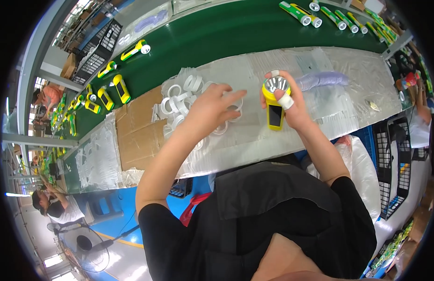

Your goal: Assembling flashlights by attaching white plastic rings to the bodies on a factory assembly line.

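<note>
My right hand [292,100] grips a yellow flashlight [275,117] by its head, with the silvery reflector end pointing away from me and a dark panel on the body facing up. White tape is wrapped round some of its fingers and thumb. To the left, my left hand [212,112] is over a loose pile of white plastic rings [182,100], its fingers spread apart. More rings lie partly hidden beneath those fingers; whether a fingertip touches one I cannot tell.
A row of translucent, purplish discs [322,79] lies right of the flashlight on the plastic-covered bench [254,140]. Beyond runs a green belt [203,40] with yellow and green flashlights [336,18]. Brown cardboard [137,133] covers the left part. Black crates [395,164] stand at right.
</note>
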`<state>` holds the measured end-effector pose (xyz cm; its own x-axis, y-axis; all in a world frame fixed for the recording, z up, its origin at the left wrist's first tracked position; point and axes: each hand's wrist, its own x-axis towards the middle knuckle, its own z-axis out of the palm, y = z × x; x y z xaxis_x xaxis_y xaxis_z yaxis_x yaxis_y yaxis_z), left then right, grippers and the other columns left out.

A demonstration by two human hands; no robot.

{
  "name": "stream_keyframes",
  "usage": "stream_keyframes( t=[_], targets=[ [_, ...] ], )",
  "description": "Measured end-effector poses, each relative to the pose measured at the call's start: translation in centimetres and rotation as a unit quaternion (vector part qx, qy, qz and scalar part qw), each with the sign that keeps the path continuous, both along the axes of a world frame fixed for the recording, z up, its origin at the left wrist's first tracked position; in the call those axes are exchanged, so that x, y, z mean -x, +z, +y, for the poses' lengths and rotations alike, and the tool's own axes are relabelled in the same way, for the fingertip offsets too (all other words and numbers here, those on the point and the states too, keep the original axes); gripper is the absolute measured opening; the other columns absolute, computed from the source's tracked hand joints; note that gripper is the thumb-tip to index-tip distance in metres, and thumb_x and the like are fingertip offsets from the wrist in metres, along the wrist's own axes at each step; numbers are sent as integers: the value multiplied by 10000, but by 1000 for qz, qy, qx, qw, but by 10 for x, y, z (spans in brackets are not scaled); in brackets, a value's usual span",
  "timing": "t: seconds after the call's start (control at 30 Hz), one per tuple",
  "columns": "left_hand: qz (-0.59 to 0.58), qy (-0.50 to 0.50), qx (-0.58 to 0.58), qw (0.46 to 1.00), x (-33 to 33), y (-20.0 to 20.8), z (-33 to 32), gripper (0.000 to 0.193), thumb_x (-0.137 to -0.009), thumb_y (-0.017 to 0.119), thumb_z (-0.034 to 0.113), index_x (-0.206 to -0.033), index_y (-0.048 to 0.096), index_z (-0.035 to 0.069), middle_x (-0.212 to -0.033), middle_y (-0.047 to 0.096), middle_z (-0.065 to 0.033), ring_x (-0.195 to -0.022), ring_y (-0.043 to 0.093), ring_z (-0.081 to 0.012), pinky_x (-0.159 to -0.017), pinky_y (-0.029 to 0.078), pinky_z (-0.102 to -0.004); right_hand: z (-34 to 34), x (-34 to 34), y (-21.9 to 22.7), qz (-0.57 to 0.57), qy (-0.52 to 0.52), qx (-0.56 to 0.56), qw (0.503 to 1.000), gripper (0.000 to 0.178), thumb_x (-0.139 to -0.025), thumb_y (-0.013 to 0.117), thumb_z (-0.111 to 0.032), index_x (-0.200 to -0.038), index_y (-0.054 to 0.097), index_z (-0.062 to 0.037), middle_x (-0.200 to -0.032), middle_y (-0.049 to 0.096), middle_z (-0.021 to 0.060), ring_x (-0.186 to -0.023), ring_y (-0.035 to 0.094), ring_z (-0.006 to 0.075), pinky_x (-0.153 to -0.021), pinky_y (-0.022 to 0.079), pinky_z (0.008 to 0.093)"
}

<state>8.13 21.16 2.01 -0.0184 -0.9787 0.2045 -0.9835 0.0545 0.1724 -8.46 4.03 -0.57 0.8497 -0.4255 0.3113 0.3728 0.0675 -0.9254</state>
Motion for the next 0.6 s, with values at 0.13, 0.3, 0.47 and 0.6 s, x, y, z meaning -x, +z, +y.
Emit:
stream_keyframes(
  t=[0.13, 0.3, 0.47, 0.6],
  targets=[
    [481, 73, 167, 858, 13, 13, -16, 388, -869, 678, 5, -1238, 571, 54, -1200, 553, -72, -1048, 583, -152, -843, 542, -307, 0, -7, -7, -1, 19, 22, 1000, 467, -934, 612, -326, -1244, 443, -21, -876, 601, 118, -743, 590, 176, -686, 487, 313],
    [385, -19, 277, 880, 31, 27, -27, 277, -810, 747, 39, -1061, 631, 59, -1161, 556, -123, -1049, 581, -223, -888, 502, -331, 4, -15, -6, -31, 43, 9, 999, 418, -914, 628, -206, -1255, 457, -33, -1007, 590, 74, -823, 599, 147, -726, 502, 298],
    [186, 0, 237, 954, 29, 37, -26, 261, -798, 761, 157, -1041, 716, 74, -1066, 565, -109, -958, 547, -229, -755, 446, -322, 3, -20, -7, -83, 47, 43, 995, 425, -909, 634, -160, -1274, 447, -50, -1050, 560, 55, -842, 588, 118, -695, 503, 275],
    [204, -24, 236, 950, 27, 38, -23, 265, -811, 747, 185, -1049, 726, 71, -1052, 557, -99, -943, 534, -225, -725, 425, -321, -3, -13, -10, -32, 102, 16, 994, 446, -930, 619, -181, -1308, 425, -45, -1119, 539, 73, -920, 587, 143, -757, 513, 302]
  ],
)
